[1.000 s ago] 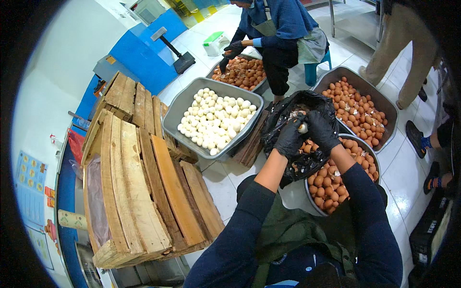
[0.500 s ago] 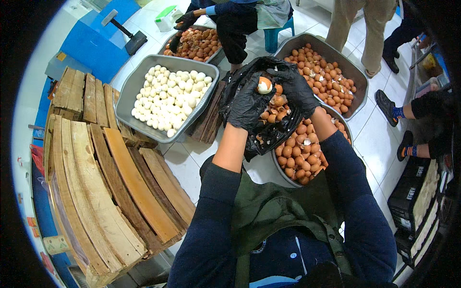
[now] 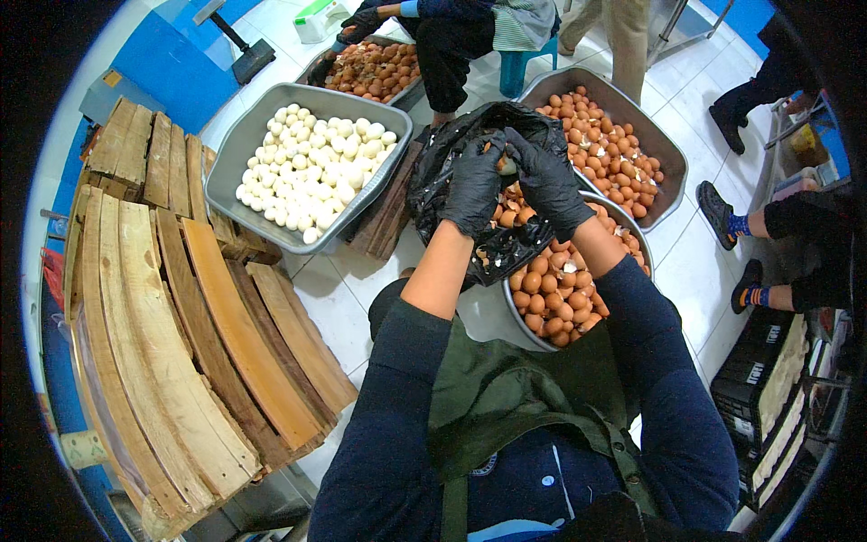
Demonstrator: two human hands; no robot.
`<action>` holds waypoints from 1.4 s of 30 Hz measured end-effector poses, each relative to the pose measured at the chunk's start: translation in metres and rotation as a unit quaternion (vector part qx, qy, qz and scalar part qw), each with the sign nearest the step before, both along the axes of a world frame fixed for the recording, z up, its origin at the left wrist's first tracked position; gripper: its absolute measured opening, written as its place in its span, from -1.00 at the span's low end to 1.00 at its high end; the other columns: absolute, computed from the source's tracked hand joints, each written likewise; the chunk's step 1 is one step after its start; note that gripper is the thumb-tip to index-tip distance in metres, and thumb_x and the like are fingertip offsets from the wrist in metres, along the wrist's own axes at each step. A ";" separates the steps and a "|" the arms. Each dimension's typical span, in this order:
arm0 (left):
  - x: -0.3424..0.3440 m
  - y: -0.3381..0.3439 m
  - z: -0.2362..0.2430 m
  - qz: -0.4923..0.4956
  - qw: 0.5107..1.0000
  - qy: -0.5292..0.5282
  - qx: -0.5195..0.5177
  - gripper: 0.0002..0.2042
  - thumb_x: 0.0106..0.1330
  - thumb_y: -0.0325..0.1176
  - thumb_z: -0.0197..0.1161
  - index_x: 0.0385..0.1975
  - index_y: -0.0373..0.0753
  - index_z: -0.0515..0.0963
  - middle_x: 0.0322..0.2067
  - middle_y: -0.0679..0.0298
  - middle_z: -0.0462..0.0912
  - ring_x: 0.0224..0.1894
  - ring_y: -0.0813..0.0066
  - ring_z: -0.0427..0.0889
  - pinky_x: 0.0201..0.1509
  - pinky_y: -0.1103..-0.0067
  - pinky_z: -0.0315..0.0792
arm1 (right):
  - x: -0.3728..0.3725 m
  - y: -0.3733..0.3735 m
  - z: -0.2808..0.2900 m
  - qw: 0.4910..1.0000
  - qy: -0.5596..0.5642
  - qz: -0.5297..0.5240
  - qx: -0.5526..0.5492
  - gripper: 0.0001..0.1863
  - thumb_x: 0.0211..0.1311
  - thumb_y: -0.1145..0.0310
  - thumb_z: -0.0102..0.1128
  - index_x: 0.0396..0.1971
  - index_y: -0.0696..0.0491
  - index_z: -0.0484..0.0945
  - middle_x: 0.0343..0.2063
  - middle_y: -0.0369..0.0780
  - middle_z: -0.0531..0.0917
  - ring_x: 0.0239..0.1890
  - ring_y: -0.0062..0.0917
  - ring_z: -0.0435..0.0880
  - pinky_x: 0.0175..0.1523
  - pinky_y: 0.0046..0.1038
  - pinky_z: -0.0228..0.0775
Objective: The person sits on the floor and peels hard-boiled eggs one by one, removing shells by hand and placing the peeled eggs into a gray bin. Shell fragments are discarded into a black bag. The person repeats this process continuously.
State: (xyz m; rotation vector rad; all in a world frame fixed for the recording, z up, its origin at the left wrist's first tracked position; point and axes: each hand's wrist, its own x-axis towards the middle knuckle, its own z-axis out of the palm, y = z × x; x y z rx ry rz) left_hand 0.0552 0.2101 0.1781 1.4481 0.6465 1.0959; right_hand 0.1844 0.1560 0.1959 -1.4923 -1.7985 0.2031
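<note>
Both hands wear black gloves and meet over a black plastic bag. My left hand closes around an egg, mostly hidden by the fingers; a pale patch shows between the hands. My right hand is closed too, its fingertips pressed on the same egg. Broken brown eggshells lie in the bag below them. Just under my right forearm stands a round metal basin of brown eggs, several with cracked shells. To the left, peeled white eggs fill a grey tub.
A second grey tub of brown eggs stands at the back right, another at the far back by a seated person's gloved hand. Wooden crates line the left. Feet in dark shoes and black crates are at the right.
The egg has turned within my hands; its white, partly peeled side is now mostly covered. My right fingers have moved in against it. The view has shifted slightly.
</note>
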 end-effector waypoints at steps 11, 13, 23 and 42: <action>-0.004 0.010 -0.014 -0.006 0.985 0.138 0.101 -0.67 0.22 -0.62 0.02 0.00 -0.32 0.48 -0.03 0.04 0.52 0.00 0.22 0.53 0.09 0.47 0.40 | 0.011 0.011 -0.005 0.998 0.056 -0.009 -0.014 -0.76 0.10 0.48 0.04 -0.23 0.13 0.59 -0.19 -0.05 0.60 -0.08 -0.22 0.55 0.11 -0.33 0.32; -0.004 0.007 -0.010 -0.022 0.992 0.101 0.073 -0.67 0.22 -0.61 0.02 0.01 -0.32 0.47 -0.04 0.05 0.53 0.00 0.24 0.53 0.09 0.47 0.40 | 0.019 0.014 -0.005 0.999 0.017 -0.042 0.003 -0.75 0.03 0.48 0.08 -0.25 0.13 0.60 -0.22 -0.04 0.60 -0.13 -0.18 0.55 0.07 -0.28 0.33; 0.000 -0.017 0.022 -0.116 0.975 -0.118 -0.148 -0.63 0.24 -0.38 0.24 0.03 -0.34 0.42 -0.05 0.13 0.57 -0.02 0.37 0.54 0.09 0.49 0.43 | 0.025 0.016 -0.001 0.996 0.015 -0.087 -0.012 -0.70 0.19 0.50 0.00 -0.05 0.15 0.45 -0.06 -0.05 0.53 -0.05 -0.31 0.54 0.06 -0.40 0.36; -0.004 -0.002 -0.018 0.018 0.994 0.029 -0.101 -0.74 0.34 -0.37 -0.07 -0.28 -0.36 0.58 -0.28 0.05 0.63 -0.18 0.28 0.58 -0.07 0.48 0.40 | 0.000 -0.001 0.010 0.988 0.028 0.111 -0.107 -0.63 0.22 0.47 0.03 0.05 0.05 0.47 -0.08 -0.07 0.59 -0.03 -0.26 0.55 0.12 -0.37 0.33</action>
